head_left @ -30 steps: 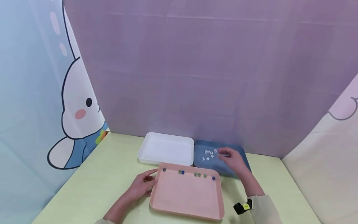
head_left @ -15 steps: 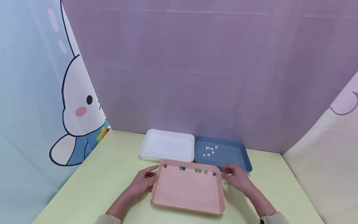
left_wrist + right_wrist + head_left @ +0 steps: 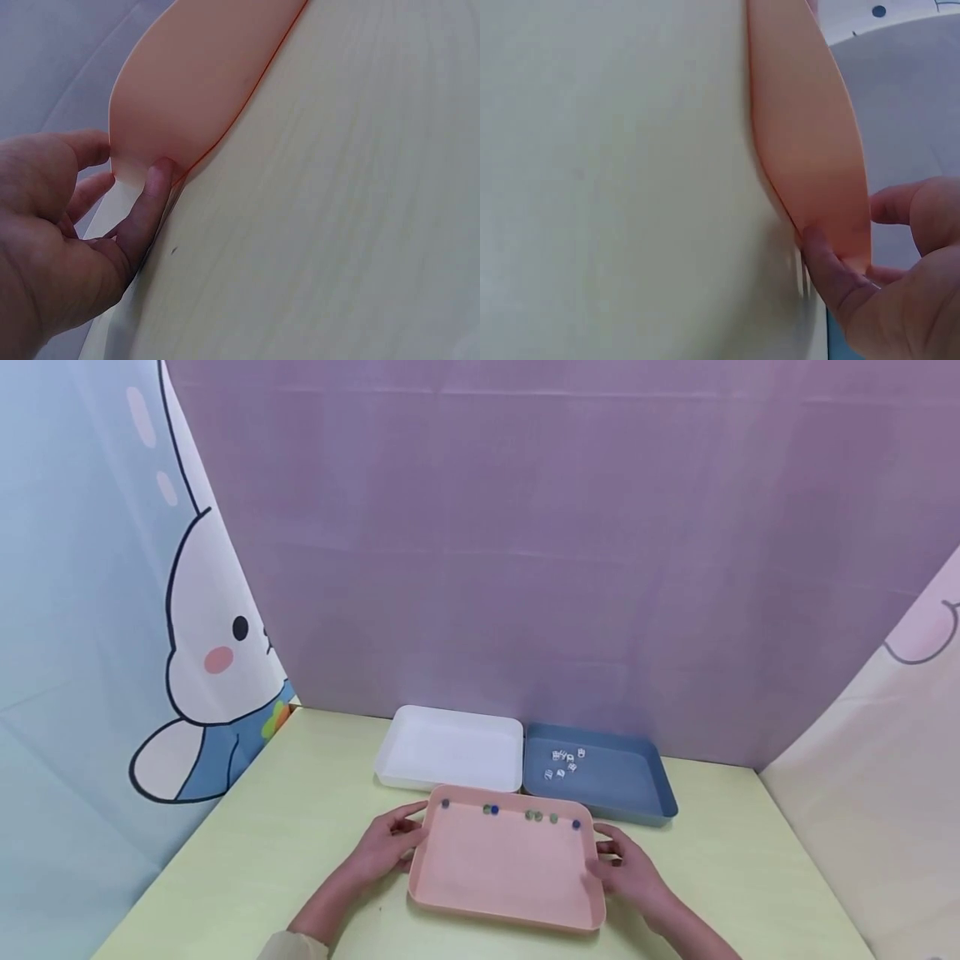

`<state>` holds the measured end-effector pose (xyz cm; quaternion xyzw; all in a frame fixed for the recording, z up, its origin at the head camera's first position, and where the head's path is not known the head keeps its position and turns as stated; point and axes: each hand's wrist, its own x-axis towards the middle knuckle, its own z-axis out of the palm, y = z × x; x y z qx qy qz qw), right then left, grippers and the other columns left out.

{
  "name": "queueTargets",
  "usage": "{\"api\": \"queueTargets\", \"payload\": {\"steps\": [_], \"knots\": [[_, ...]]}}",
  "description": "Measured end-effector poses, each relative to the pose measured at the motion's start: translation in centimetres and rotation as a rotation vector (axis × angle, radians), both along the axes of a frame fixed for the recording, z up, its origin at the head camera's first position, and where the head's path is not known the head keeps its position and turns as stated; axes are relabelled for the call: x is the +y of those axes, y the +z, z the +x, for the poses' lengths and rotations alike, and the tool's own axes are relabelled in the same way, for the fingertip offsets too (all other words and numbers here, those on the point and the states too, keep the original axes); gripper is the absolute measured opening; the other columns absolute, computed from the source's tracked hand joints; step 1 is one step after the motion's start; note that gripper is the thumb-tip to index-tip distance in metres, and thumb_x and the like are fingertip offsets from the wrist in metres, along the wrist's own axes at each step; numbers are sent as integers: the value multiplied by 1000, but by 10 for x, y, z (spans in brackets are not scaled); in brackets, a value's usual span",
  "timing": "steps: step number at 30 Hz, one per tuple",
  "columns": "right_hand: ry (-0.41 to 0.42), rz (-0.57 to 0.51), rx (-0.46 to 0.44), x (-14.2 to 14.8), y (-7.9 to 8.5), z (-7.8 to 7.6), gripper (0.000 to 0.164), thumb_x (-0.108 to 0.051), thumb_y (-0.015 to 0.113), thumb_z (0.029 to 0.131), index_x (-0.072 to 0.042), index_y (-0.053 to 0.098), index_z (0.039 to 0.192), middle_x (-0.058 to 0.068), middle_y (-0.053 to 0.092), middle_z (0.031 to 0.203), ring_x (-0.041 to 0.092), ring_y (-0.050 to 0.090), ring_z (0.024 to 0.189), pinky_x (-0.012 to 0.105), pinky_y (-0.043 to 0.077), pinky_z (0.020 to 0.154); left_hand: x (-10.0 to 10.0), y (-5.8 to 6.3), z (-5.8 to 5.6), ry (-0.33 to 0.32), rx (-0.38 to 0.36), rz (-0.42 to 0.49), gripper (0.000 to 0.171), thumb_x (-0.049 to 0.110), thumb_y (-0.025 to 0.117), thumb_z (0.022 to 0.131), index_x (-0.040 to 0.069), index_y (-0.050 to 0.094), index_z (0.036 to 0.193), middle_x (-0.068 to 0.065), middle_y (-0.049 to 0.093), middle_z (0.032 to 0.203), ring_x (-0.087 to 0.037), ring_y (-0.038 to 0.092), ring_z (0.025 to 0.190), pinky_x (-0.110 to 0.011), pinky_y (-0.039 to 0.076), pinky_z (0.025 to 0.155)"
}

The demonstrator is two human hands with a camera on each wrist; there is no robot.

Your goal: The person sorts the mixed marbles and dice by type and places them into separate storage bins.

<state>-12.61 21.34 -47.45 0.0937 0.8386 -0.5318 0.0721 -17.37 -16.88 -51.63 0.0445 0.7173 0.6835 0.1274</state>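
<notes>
"Two bare hands on it?"

"Yes, on the shallow, rectangular, pale pink tray point(image 3: 502, 881), which lies between them. On its own clock face, the left hand point(image 3: 386, 845) grips it towards ten o'clock and the right hand point(image 3: 630, 870) at three."

"How are the fingers?"

"Bent and part-spread, with only the tray's edge in their hold. The left thumb point(image 3: 155, 187) presses low on the outer wall while two fingertips touch the upright corner edge. The right thumb point(image 3: 825, 255) is likewise low on its wall, fingers at the rim. I can't tell whether the base touches the pale yellow table point(image 3: 247, 852)."

"Inside?"

"Seven small, round, blue and green marbles point(image 3: 537, 816), along the far wall from nearly eleven to two."

"Beyond?"

"A shallow, rectangular white tray point(image 3: 453, 752) at eleven; a shallow, rectangular dark-blue tray point(image 3: 626, 777) between one and two, with small white dice point(image 3: 570, 758) towards its own ten."
</notes>
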Motion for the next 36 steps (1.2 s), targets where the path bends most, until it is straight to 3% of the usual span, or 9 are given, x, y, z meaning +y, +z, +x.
{"api": "queueTargets", "payload": {"steps": [16, 24, 30, 36], "knots": [[-15, -3, 35, -7, -3, 14, 64, 5, 68, 82, -4, 47, 141, 15, 60, 110, 22, 60, 84, 36, 55, 63, -3, -1, 2, 9, -7, -16, 51, 12, 65, 94, 8, 49, 142, -15, 56, 104, -25, 56, 88, -41, 58, 61], [-34, 8, 50, -3, -2, 15, 64, 6, 67, 83, -5, 46, 142, 17, 61, 111, 23, 61, 89, 35, 56, 64, 2, 0, -3, -1, 25, -39, 50, 10, 65, 93, 7, 51, 141, -17, 56, 104, -25, 58, 85, -39, 58, 57], [-37, 4, 53, -5, 1, 16, 63, 5, 68, 83, -4, 46, 142, 17, 61, 112, 23, 61, 89, 35, 56, 65, 4, 7, -4, 20, 71, -143, 48, 9, 67, 91, 9, 54, 137, -17, 54, 109, -24, 60, 85, -38, 57, 55], [-40, 3, 50, -6, 1, 17, 63, 4, 68, 83, -5, 46, 142, 17, 62, 112, 22, 60, 89, 35, 56, 65, 8, 19, -7, 44, 224, -387, 41, 11, 70, 87, 10, 62, 128, -14, 60, 112, -23, 63, 84, -34, 56, 60]]}}
